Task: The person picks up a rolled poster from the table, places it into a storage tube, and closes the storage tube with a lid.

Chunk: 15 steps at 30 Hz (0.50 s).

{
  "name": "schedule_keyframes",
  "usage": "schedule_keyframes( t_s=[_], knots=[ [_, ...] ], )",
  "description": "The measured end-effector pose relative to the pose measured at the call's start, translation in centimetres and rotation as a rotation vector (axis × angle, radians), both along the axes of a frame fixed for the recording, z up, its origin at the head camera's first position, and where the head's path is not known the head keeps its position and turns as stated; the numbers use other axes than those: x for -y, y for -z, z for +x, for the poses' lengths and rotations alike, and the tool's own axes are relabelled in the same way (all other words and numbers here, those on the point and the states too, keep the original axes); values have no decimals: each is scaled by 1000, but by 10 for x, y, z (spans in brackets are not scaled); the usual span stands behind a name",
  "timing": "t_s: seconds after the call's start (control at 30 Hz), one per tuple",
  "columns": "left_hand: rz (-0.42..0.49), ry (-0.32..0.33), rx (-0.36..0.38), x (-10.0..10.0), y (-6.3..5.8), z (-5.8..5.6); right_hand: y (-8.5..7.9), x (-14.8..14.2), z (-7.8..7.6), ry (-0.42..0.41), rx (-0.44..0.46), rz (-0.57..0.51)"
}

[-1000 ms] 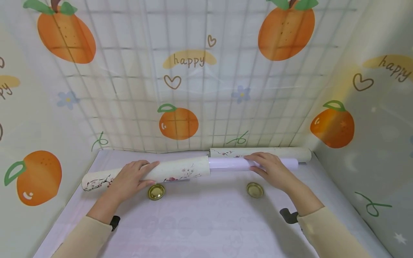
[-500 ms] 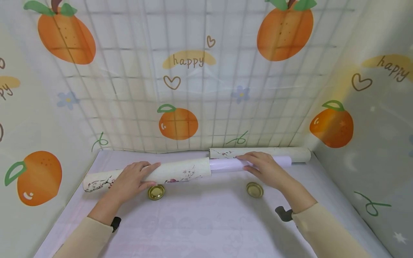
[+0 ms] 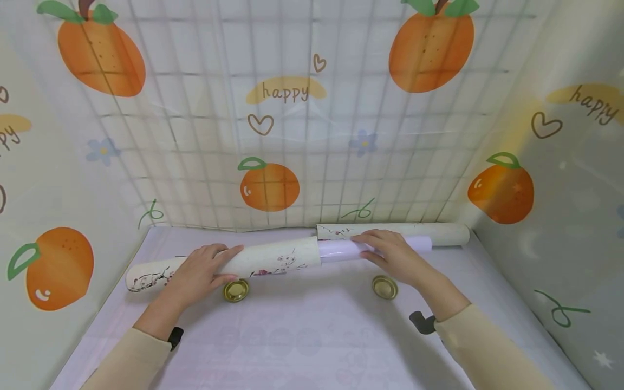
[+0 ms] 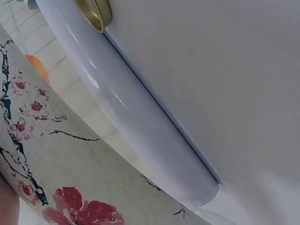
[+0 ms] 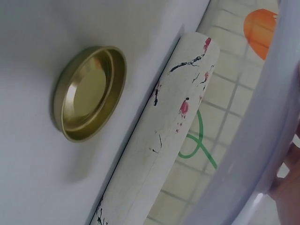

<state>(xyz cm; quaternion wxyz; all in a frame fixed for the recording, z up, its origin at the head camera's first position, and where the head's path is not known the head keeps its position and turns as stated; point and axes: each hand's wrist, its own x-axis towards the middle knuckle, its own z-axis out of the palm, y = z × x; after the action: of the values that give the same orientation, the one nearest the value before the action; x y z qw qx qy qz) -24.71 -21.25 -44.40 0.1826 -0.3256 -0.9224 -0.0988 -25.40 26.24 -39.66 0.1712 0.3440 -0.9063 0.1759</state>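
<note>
My left hand [image 3: 202,276] grips a cream cardboard tube [image 3: 265,258] printed with plum blossoms, tilted slightly up toward its right end. My right hand [image 3: 395,254] holds a glossy lilac-white roll [image 3: 421,244], thumb in front and fingers over the top. The roll's left end is hidden inside the tube's right mouth. In the right wrist view the roll [image 5: 253,136] crosses the right side, with the right fingers [image 5: 288,187] against it. Two round gold lids lie on the table, one lid [image 3: 236,291] by the left thumb, the other lid [image 3: 385,287] below the right hand.
A second blossom-printed tube [image 3: 448,234] lies along the back right, behind the right hand. Another whitish roll [image 4: 136,112] rests on the table behind the held tube, mostly hidden in the head view. Orange-printed cloth walls [image 3: 302,32] enclose the table [image 3: 292,346] at back and sides.
My right hand has moved left with the roll, so more of it is inside the tube and less sticks out. The left hand and the tube have barely shifted.
</note>
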Motion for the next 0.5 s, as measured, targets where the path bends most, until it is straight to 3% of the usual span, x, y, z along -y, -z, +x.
schedule_keyframes(
  t_s=[0.5],
  knots=[
    [-26, 27, -29, -4, 1, -2, -1, 14, 2, -27, 16, 6]
  ],
)
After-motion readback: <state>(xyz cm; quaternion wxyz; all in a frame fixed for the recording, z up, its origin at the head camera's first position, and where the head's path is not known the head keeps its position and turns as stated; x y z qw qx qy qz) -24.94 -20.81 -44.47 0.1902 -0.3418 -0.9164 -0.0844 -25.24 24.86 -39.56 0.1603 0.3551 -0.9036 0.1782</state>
